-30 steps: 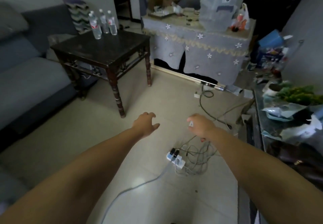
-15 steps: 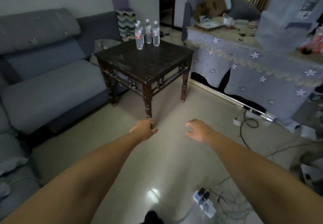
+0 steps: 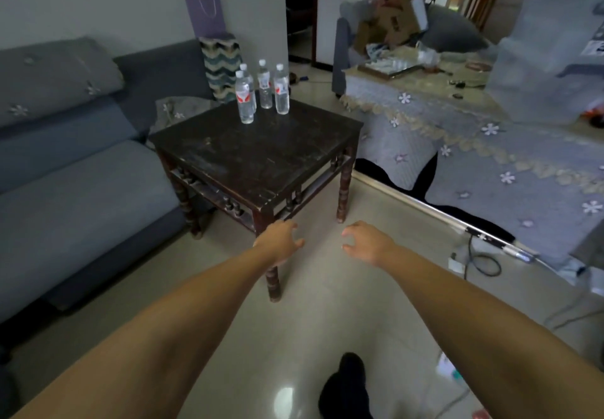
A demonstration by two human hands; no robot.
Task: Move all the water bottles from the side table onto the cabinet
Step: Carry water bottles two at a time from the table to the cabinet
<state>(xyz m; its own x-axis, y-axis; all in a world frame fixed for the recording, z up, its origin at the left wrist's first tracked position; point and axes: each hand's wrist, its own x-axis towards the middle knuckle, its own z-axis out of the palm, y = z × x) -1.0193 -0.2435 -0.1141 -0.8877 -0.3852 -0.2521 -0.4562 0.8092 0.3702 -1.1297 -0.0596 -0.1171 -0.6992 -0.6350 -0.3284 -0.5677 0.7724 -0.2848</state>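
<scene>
Several clear water bottles (image 3: 246,98) with white caps and red-white labels stand upright in a cluster at the far corner of the dark wooden side table (image 3: 261,154). Both my arms reach forward over the floor. My left hand (image 3: 279,240) hangs in front of the table's near corner, fingers loosely curled and holding nothing. My right hand (image 3: 366,242) hovers beside it over the tiles, also loosely curled and empty. Both hands are well short of the bottles. No cabinet is identifiable in this view.
A grey sofa (image 3: 75,170) runs along the left of the side table. A low table under a grey flowered cloth (image 3: 474,144) fills the right, with clutter on top. Cables and a plug (image 3: 477,262) lie on the tiled floor at right. My dark shoe (image 3: 348,382) shows below.
The view has swung left and moved closer: the side table and bottles now sit larger and nearer the centre. The power strip on the floor has slid out of sight. Both hands stay empty.
</scene>
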